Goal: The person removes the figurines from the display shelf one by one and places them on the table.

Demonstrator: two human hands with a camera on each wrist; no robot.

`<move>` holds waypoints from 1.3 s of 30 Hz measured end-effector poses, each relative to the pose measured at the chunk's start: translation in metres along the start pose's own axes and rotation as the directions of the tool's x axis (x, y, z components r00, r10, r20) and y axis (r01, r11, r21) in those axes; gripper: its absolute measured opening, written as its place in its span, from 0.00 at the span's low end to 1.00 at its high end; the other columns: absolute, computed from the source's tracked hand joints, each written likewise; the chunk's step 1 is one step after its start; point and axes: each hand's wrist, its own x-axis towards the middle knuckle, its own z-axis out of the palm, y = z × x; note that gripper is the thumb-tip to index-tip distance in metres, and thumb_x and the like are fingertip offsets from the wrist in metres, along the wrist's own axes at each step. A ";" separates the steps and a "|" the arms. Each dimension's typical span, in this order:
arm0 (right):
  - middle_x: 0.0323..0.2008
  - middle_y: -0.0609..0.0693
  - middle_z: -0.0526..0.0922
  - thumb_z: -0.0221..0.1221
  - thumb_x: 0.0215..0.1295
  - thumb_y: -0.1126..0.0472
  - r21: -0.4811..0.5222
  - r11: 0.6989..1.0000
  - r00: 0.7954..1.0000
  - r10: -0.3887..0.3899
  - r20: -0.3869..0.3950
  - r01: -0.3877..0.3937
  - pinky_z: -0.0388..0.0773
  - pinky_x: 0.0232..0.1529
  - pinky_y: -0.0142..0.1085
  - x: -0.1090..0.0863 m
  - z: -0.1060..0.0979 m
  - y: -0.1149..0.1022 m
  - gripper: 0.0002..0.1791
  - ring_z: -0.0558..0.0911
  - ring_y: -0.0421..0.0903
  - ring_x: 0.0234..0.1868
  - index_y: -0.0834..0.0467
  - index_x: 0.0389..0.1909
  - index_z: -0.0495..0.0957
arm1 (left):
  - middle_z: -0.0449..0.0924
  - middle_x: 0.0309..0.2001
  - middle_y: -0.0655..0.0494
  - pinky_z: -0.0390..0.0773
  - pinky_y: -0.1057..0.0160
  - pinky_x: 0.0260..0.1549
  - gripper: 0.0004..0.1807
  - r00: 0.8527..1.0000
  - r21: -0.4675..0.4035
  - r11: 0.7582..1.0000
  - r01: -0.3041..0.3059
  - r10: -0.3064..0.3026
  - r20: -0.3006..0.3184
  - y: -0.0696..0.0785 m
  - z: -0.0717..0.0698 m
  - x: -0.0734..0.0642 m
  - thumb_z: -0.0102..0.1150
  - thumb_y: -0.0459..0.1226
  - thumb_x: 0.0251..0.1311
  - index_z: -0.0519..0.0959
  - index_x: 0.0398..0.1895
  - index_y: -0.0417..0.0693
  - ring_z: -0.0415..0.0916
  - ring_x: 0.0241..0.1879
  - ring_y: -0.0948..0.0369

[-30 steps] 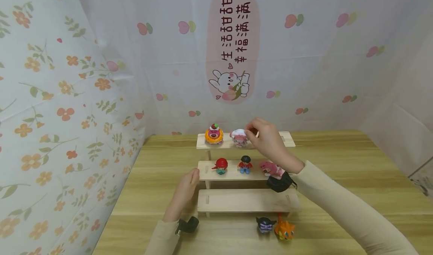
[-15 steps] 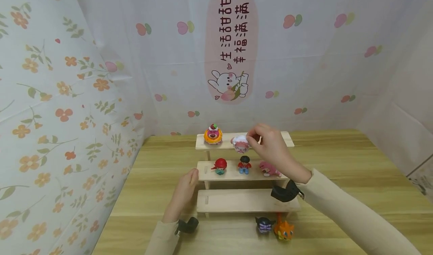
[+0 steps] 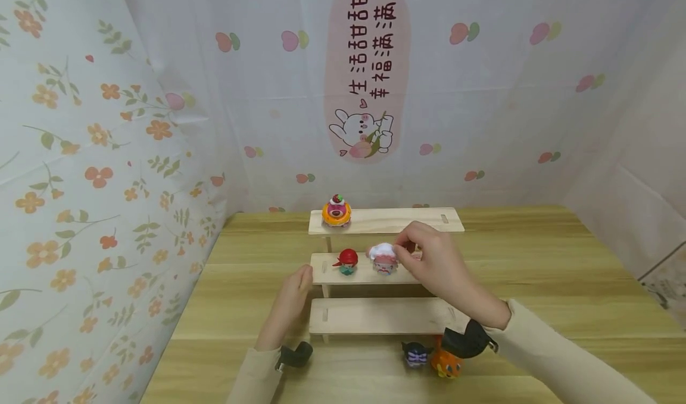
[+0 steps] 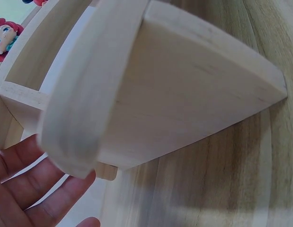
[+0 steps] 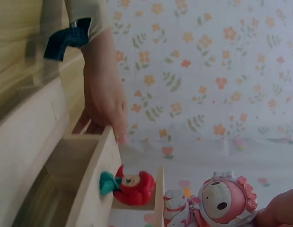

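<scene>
My right hand [image 3: 436,267] pinches a pink figurine with a white hat [image 3: 384,260] in front of the middle tier of a wooden step stand [image 3: 375,316]. Close up in the right wrist view, the same pink figurine [image 5: 224,201] has roses along its hood. My left hand [image 3: 292,297] grips the left end of the middle tier, thumb above and fingers below. On that tier stands a red-haired figurine [image 3: 347,262] in a green outfit. The black-haired figurine and the pink one farther right are hidden behind the right hand and its figurine.
A bear figurine in an orange ring [image 3: 336,214] sits on the top tier's left end. Before the stand, a black figurine with a purple bow [image 3: 415,355] and an orange figurine [image 3: 446,365] stand on the wooden table [image 3: 536,261]. A printed cloth [image 3: 257,124] hangs behind.
My right hand has lifted the white-hatted figurine off the top tier and brought it down and toward me, to the middle tier's height. The left hand has kept its place.
</scene>
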 end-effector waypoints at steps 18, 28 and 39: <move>0.26 0.37 0.76 0.68 0.50 0.71 0.103 0.994 0.999 -0.032 0.033 0.029 0.76 0.28 0.28 -0.045 0.015 -0.009 0.12 0.74 0.31 0.29 0.51 0.26 0.77 | 0.54 0.20 0.58 0.65 0.62 0.28 0.18 1.000 -0.015 1.000 0.020 -0.020 -0.001 0.000 0.000 0.001 0.33 0.42 0.75 0.65 0.26 0.45 0.61 0.25 0.60; 0.26 0.30 0.74 0.69 0.47 0.70 0.082 0.997 0.998 0.000 0.062 -0.005 0.75 0.38 0.32 -0.076 0.037 -0.009 0.16 0.71 0.31 0.33 0.46 0.23 0.75 | 0.56 0.20 0.58 0.66 0.63 0.28 0.19 0.999 -0.024 0.999 0.045 -0.044 0.013 0.000 0.001 -0.004 0.33 0.42 0.76 0.66 0.26 0.44 0.61 0.25 0.60; 0.24 0.31 0.73 0.69 0.42 0.72 0.122 0.993 0.997 -0.010 0.072 0.001 0.68 0.33 0.26 -0.102 0.065 -0.004 0.18 0.69 0.34 0.31 0.47 0.20 0.74 | 0.56 0.21 0.58 0.66 0.63 0.28 0.19 0.999 -0.029 0.999 0.044 -0.044 0.002 0.002 0.001 -0.002 0.33 0.42 0.75 0.65 0.26 0.45 0.61 0.26 0.60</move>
